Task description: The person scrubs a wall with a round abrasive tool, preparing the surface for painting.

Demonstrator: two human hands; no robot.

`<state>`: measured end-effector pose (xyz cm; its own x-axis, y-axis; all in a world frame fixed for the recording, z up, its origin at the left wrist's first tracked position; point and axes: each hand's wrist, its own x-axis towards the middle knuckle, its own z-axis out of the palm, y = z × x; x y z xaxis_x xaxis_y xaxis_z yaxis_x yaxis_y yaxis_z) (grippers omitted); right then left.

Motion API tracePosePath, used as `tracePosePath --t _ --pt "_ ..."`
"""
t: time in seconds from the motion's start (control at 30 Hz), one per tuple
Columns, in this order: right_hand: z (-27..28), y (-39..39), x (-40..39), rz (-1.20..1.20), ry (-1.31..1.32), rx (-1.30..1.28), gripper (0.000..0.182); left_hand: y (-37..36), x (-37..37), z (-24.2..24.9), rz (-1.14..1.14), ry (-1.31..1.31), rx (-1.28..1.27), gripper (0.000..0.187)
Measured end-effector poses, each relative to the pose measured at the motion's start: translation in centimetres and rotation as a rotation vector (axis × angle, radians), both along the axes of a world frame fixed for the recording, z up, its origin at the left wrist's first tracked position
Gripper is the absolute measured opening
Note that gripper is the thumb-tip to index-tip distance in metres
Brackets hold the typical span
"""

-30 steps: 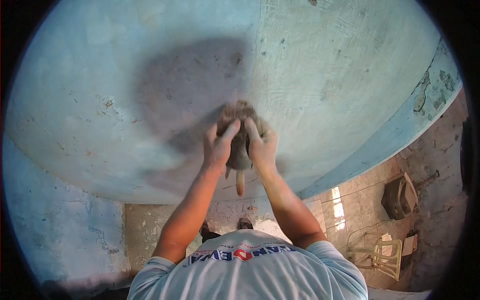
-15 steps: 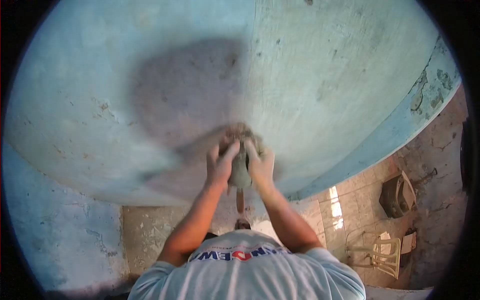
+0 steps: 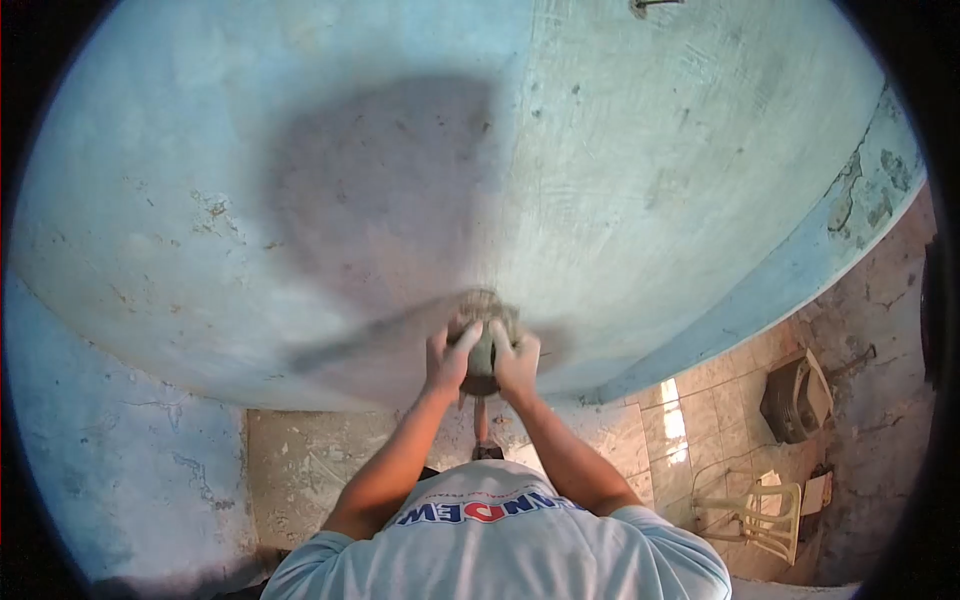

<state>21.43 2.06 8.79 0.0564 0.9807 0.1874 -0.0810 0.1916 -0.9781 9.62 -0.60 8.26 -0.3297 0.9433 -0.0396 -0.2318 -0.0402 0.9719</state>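
Note:
My left hand (image 3: pixel 449 355) and my right hand (image 3: pixel 517 360) are closed on opposite sides of a dusty, greenish-grey rounded tool (image 3: pixel 481 357), thumbs lying along its top. Its far end is brown and worn, and sits at the lower part of a pale blue-green wall (image 3: pixel 620 180), seemingly touching it. The exact kind of tool cannot be made out, and its underside is hidden. Both arms reach straight forward, with the hands close together.
Shadows of my head and arms fall on the wall. A nail-like piece (image 3: pixel 655 6) sticks out near the top. At right, a plastic chair (image 3: pixel 770 510) and a dark boxy object (image 3: pixel 797 397) stand on the tiled floor (image 3: pixel 700 420). Plaster is cracked at far right.
Both hands and the tool have moved down the wall, closer to my body. My view has shifted slightly, and the nail-like piece at the top shows more fully.

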Motion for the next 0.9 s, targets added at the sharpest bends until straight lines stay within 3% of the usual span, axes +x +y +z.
tracePosePath --t 0.07,0.1,0.17,0.27,0.37,0.43,0.5,0.57,0.67,0.73,0.83,0.9 --pt "-3.2 -0.7 -0.3 0.031 0.092 -0.113 0.026 0.7 -0.3 -0.2 0.02 0.034 0.036 0.03" --pt "-0.9 0.3 -0.9 -0.005 0.04 -0.064 0.025 0.8 -0.5 -0.2 0.031 0.048 0.047 0.028" --pt "6.1 2.5 -1.9 -0.057 -0.026 0.187 0.024 2.9 -1.8 6.3 0.023 0.099 0.092 0.03" --pt "11.3 4.2 -1.8 0.041 0.048 0.129 0.025 3.9 -2.3 14.6 -0.05 -0.032 0.188 0.032" --pt "10.4 3.3 -1.8 -0.009 -0.011 0.174 0.023 2.7 -1.8 11.8 -0.015 -0.01 0.133 0.027" --pt "4.0 1.0 -1.0 -0.06 -0.141 0.12 0.022 1.1 -1.2 4.8 0.001 0.016 0.097 0.028" --pt "-2.5 -1.0 -0.4 0.019 -0.024 0.071 0.026 -1.2 -0.1 0.4 0.025 0.001 0.058 0.031" --pt "-1.1 0.4 -1.1 -0.009 -0.029 0.097 0.025 -0.4 -0.3 -1.1 0.062 0.038 0.034 0.028" --pt "6.6 3.1 -2.3 -0.025 -0.01 0.197 0.023 2.8 -2.2 8.0 -0.016 0.008 0.131 0.026" --pt "9.8 3.9 -2.3 0.075 0.122 0.085 0.026 3.0 -2.5 12.1 -0.044 -0.042 0.121 0.03" --pt "8.1 2.7 -1.8 0.051 0.034 0.133 0.024 2.2 -2.3 9.5 -0.042 -0.055 0.076 0.029" --pt "1.9 0.6 -0.9 0.023 0.01 0.012 0.024 0.6 -1.1 4.4 0.014 0.016 0.076 0.03"
